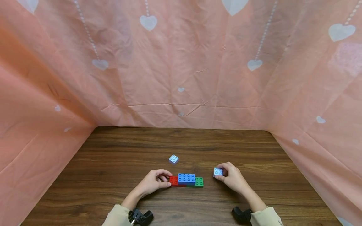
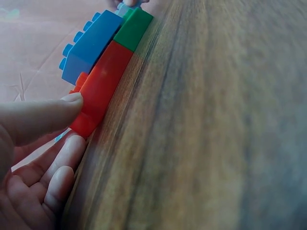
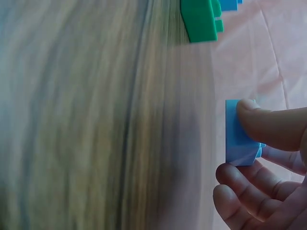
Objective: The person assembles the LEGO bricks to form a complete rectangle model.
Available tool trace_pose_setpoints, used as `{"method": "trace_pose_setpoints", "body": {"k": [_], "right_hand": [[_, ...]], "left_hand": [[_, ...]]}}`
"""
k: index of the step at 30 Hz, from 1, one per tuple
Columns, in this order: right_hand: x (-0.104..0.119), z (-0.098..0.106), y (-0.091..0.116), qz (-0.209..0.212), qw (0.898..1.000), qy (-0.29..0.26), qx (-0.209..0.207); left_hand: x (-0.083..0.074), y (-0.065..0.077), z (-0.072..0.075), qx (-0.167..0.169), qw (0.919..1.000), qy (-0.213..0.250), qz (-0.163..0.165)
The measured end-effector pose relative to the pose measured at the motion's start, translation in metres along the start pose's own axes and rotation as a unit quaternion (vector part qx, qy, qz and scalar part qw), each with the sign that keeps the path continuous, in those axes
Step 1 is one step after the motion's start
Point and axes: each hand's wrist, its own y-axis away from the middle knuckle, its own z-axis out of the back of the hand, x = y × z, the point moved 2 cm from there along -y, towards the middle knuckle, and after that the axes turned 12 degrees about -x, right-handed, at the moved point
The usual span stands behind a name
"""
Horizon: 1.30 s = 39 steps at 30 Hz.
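In the head view a blue toy brick (image 1: 186, 178) sits on top of a red brick (image 1: 173, 180) and a green brick (image 1: 199, 182), bridging the two end to end. The left hand (image 1: 154, 181) pinches the free end of the red brick, thumb on the near side and fingers behind. Between thumb and fingers, the right hand (image 1: 233, 178) holds a small light blue brick (image 1: 217, 171), right of the green end and apart from it. In the right wrist view this light blue brick (image 3: 237, 136) has its studs turned away from the wooden surface.
A second small light blue brick (image 1: 173, 159) lies on the wooden table (image 1: 118, 150), beyond the joined bricks. Pink cloth (image 1: 175, 75) with white hearts hangs along the back and both sides. Black devices (image 1: 140, 217) are strapped at both wrists.
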Motion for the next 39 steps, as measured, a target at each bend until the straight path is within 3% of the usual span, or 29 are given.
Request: {"method": "trace_pose_setpoints", "body": {"k": [21,39], "right_hand": [[0.038,-0.022,0.013,0.051,0.996,-0.062,0.028],[0.047,-0.034,0.014,0.071,0.994,-0.07,0.042]], "left_hand": [[0.0,0.001,-0.001,-0.006,1.0,-0.001,-0.003],[0.002,0.001,-0.002,-0.011,0.9999,-0.001,-0.005]]}}
